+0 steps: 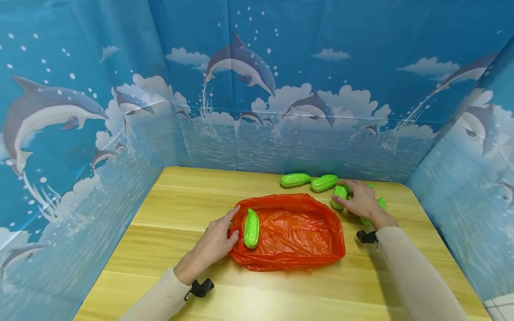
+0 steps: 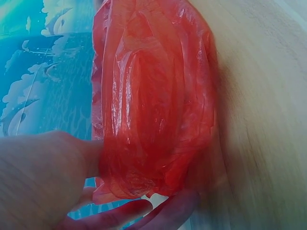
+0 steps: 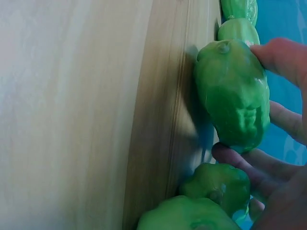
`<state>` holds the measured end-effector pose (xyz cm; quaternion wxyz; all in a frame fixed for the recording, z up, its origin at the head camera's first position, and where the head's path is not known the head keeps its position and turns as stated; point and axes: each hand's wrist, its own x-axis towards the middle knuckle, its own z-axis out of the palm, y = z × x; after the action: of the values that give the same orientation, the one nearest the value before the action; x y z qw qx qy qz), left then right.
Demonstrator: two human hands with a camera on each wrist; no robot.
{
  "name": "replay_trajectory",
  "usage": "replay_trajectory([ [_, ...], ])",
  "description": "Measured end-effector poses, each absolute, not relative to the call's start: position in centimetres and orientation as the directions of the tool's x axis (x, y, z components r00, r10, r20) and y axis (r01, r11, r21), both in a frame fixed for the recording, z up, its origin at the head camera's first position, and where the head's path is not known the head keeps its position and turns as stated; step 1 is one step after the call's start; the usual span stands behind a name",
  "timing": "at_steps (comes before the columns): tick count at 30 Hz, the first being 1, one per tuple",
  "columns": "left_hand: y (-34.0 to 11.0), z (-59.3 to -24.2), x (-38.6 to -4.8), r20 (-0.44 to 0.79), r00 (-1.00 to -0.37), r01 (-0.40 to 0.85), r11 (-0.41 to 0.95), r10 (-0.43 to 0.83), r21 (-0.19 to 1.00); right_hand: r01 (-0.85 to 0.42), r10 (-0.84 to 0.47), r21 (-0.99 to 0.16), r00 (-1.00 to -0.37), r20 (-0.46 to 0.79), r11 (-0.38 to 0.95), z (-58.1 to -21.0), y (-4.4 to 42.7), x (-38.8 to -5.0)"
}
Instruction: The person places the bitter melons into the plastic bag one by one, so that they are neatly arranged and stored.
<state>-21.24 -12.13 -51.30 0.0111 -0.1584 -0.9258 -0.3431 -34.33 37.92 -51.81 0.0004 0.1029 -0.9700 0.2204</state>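
Note:
My left hand (image 1: 214,238) is at the left rim of an open red plastic bag (image 1: 289,263). In the left wrist view its thumb passes behind the bag's wall (image 2: 148,96), with the other fingers on the outside. One green ribbed toy cucumber (image 1: 251,229) lies inside the bag at its left end. Beyond the bag's back right corner, my right hand (image 1: 361,203) grips another toy cucumber (image 3: 235,96) between thumb and fingers. More toy cucumbers (image 3: 216,187) lie close to that hand, partly hidden by it in the head view.
Two green toy cucumbers (image 1: 295,180) lie in a row along the table's back edge, left of my right hand. The wooden table (image 1: 172,214) borders a blue dolphin-print curtain (image 1: 257,147) at the back and both sides.

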Motion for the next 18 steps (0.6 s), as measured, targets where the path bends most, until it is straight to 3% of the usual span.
replay_trajectory([
  [10, -12.1, -51.1, -21.5, 0.122, -0.952, 0.29, 0.704, 0.28, 0.649, -0.22, -0.157, -0.555, -0.975, 0.159, 0.803, -51.5, 37.5, -33.5],
  [18, -11.9, -51.1, -21.5, 0.119, -0.954, 0.282, 0.694, 0.274, 0.662, -0.297, -0.153, -0.554, -0.944, 0.292, 0.778, -51.4, 36.5, -32.7],
])
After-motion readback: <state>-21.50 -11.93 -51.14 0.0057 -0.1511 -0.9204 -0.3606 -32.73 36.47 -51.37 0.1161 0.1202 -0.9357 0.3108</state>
